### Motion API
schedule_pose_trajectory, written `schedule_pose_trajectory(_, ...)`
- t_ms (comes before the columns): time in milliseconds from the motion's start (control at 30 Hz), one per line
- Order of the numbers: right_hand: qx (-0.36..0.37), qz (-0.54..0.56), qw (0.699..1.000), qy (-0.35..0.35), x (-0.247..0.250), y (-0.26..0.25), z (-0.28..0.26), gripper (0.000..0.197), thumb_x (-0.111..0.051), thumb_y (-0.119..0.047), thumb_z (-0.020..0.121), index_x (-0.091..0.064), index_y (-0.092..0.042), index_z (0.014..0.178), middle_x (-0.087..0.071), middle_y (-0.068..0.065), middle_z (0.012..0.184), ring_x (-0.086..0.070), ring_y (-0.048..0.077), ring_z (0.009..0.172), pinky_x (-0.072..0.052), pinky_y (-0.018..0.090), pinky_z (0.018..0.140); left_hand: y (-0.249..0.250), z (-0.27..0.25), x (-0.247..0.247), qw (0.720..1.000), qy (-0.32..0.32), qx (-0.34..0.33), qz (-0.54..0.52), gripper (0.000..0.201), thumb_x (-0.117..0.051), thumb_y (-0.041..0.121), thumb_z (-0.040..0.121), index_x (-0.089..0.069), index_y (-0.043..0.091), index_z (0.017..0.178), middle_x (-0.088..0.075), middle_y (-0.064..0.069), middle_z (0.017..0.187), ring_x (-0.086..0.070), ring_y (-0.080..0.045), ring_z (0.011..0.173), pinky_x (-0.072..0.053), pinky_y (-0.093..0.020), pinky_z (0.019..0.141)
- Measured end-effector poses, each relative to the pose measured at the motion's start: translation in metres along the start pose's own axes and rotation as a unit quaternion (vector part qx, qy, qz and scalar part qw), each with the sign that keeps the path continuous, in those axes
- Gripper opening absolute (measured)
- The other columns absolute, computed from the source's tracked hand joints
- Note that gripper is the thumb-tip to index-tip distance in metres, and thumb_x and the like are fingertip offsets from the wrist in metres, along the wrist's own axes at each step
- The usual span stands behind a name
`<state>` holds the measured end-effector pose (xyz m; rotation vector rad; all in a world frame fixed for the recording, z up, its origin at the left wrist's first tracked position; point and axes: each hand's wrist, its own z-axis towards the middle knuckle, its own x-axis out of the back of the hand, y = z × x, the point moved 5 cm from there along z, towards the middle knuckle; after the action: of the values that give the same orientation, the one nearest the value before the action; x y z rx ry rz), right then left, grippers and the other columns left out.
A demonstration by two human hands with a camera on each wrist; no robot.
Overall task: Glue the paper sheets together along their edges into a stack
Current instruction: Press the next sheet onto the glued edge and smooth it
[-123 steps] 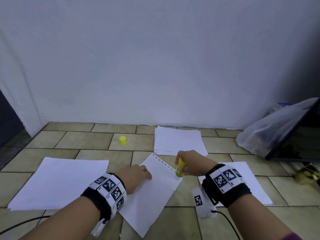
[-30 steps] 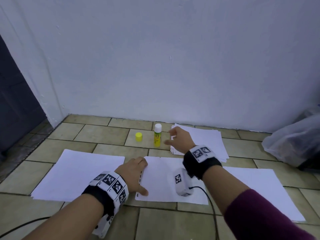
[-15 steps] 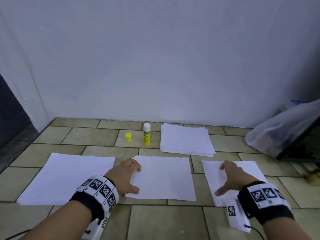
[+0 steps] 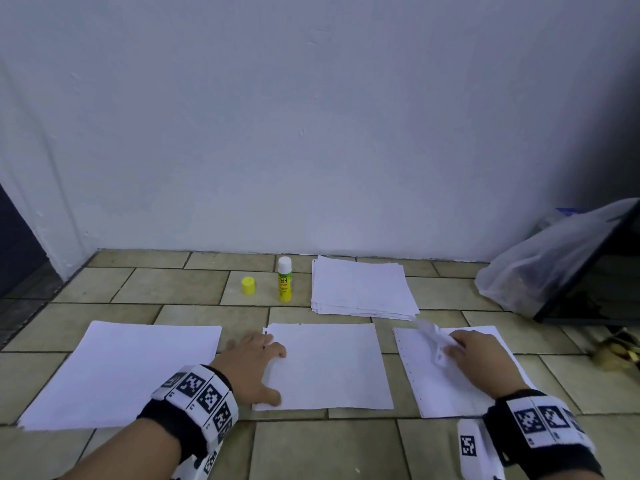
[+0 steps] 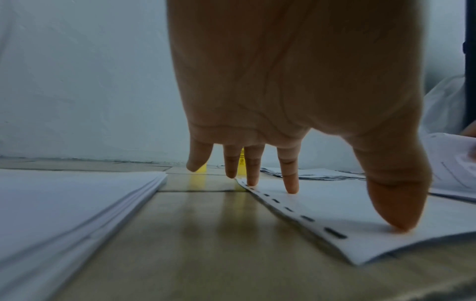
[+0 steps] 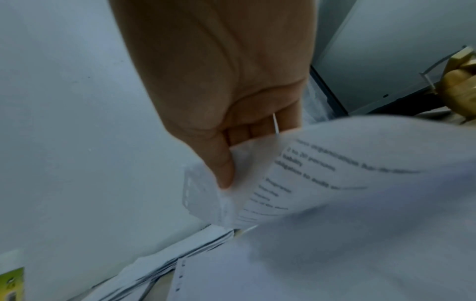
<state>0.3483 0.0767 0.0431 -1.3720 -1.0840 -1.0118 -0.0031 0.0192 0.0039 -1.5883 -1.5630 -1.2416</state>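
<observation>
On the tiled floor lie three groups of white paper: a left pile (image 4: 117, 372), a middle sheet (image 4: 329, 368) and a right pile (image 4: 450, 386). My left hand (image 4: 252, 362) presses flat on the middle sheet's left edge, fingers (image 5: 289, 175) straight beside a row of dark dashes. My right hand (image 4: 471, 355) pinches the top corner of a sheet (image 6: 335, 173) from the right pile between thumb and fingers and lifts it; printed text shows on its underside. The glue stick (image 4: 284, 279) stands uncapped by the wall, its yellow cap (image 4: 248, 285) to its left.
A further stack of paper (image 4: 360, 287) lies by the wall, right of the glue stick. A clear plastic bag (image 4: 540, 258) and a dark panel (image 4: 588, 268) stand at the right. A gold-coloured object (image 4: 616, 348) lies on the floor at the far right.
The right hand set the glue stick upright by the wall, moved to the right pile and now pinches and lifts a sheet's corner. The left hand stays on the middle sheet.
</observation>
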Motion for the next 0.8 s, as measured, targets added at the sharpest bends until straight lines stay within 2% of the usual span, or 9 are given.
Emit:
schedule_pose_trajectory(100, -0.022, 0.005, 0.997, 0.072, 0.015, 0.0, -0.007, 0.023, -0.048, -0.011, 0.091, -0.053, -0.02, 0.071, -0.045, -0.009, 0.058, -0.047, 0.018, 0.063, -0.027, 0.023, 0.049, 0.004, 0.001, -0.001, 1.0, -0.002, -0.014, -0.014, 0.068, -0.063, 0.046, 0.086, -0.028, 0.037, 0.144, -0.009, 0.001, 0.159, -0.007, -0.017, 0.146, -0.014, -0.04, 0.117)
schedule_pose_trajectory(200, -0.028, 0.025, 0.993, 0.116, 0.026, -0.007, -0.012, 0.021, -0.05, -0.012, 0.091, -0.05, -0.018, 0.07, -0.046, -0.006, 0.056, -0.047, 0.02, 0.059, -0.026, 0.025, 0.048, 0.005, 0.001, -0.002, 0.999, 0.016, -0.024, -0.039, 0.066, -0.066, 0.038, 0.085, -0.032, 0.037, 0.141, -0.008, 0.002, 0.154, -0.015, -0.017, 0.143, -0.029, -0.031, 0.112)
schedule_pose_trajectory(300, 0.015, 0.052, 0.988, 0.145, 0.041, -0.034, -0.022, 0.006, -0.052, -0.017, 0.091, -0.058, -0.017, 0.089, -0.05, -0.006, 0.06, -0.049, 0.014, 0.055, -0.031, 0.024, 0.048, 0.006, 0.0, 0.001, 0.997, 0.05, -0.033, -0.045, 0.066, -0.071, 0.036, 0.081, -0.039, 0.034, 0.138, -0.008, 0.001, 0.146, -0.017, -0.016, 0.137, -0.038, -0.025, 0.104)
schedule_pose_trajectory(367, 0.047, 0.077, 0.986, 0.14, 0.046, -0.061, -0.031, 0.009, -0.053, -0.02, 0.092, -0.061, -0.019, 0.097, -0.057, -0.005, 0.065, -0.053, 0.013, 0.057, -0.037, 0.025, 0.049, 0.006, -0.001, 0.001, 0.997, 0.055, -0.035, -0.044, 0.066, -0.071, 0.037, 0.081, -0.039, 0.034, 0.138, -0.008, 0.001, 0.144, -0.017, -0.017, 0.136, -0.038, -0.024, 0.104)
schedule_pose_trajectory(433, 0.081, 0.098, 0.985, 0.12, 0.041, -0.092, -0.038, 0.013, -0.054, -0.024, 0.091, -0.062, -0.019, 0.098, -0.063, -0.003, 0.074, -0.057, 0.017, 0.066, -0.04, 0.027, 0.054, 0.006, -0.001, 0.002, 0.997, 0.053, -0.033, -0.046, 0.067, -0.071, 0.039, 0.081, -0.038, 0.035, 0.139, -0.007, 0.001, 0.144, -0.019, -0.017, 0.135, -0.038, -0.023, 0.103)
schedule_pose_trajectory(500, 0.119, 0.102, 0.984, 0.084, 0.025, -0.125, -0.043, 0.022, -0.053, -0.027, 0.089, -0.062, -0.021, 0.109, -0.068, -0.001, 0.093, -0.061, 0.021, 0.086, -0.043, 0.03, 0.07, 0.006, -0.002, 0.001, 0.997, 0.046, -0.033, -0.047, 0.068, -0.07, 0.04, 0.082, -0.035, 0.036, 0.14, -0.01, 0.002, 0.145, -0.022, -0.015, 0.134, -0.038, -0.023, 0.103)
schedule_pose_trajectory(600, 0.166, 0.078, 0.983, 0.011, -0.009, -0.168, -0.043, 0.037, -0.05, -0.033, 0.092, -0.054, -0.022, 0.127, -0.061, -0.001, 0.122, -0.053, 0.02, 0.114, -0.039, 0.028, 0.092, 0.007, -0.003, 0.0, 0.998, 0.037, -0.033, -0.041, 0.068, -0.067, 0.041, 0.085, -0.032, 0.039, 0.143, -0.021, 0.005, 0.145, -0.021, -0.011, 0.136, -0.035, -0.024, 0.105)
schedule_pose_trajectory(700, 0.192, 0.059, 0.978, -0.061, -0.044, -0.196, -0.042, 0.041, -0.049, -0.035, 0.094, -0.051, -0.019, 0.132, -0.054, 0.002, 0.13, -0.047, 0.021, 0.12, -0.037, 0.031, 0.101, 0.005, -0.003, 0.0, 0.998, 0.052, -0.025, -0.035, 0.069, -0.067, 0.043, 0.084, -0.034, 0.036, 0.143, -0.024, 0.006, 0.146, -0.023, -0.012, 0.137, -0.034, -0.028, 0.108)
schedule_pose_trajectory(800, 0.182, 0.048, 0.971, -0.147, -0.074, -0.207, -0.042, 0.046, -0.054, -0.04, 0.091, -0.051, -0.016, 0.13, -0.055, 0.007, 0.129, -0.047, 0.024, 0.12, -0.039, 0.032, 0.099, 0.004, -0.004, 0.0, 0.997, 0.066, -0.021, -0.023, 0.068, -0.067, 0.045, 0.083, -0.038, 0.023, 0.14, -0.028, 0.004, 0.146, -0.026, -0.014, 0.135, -0.034, -0.029, 0.107)
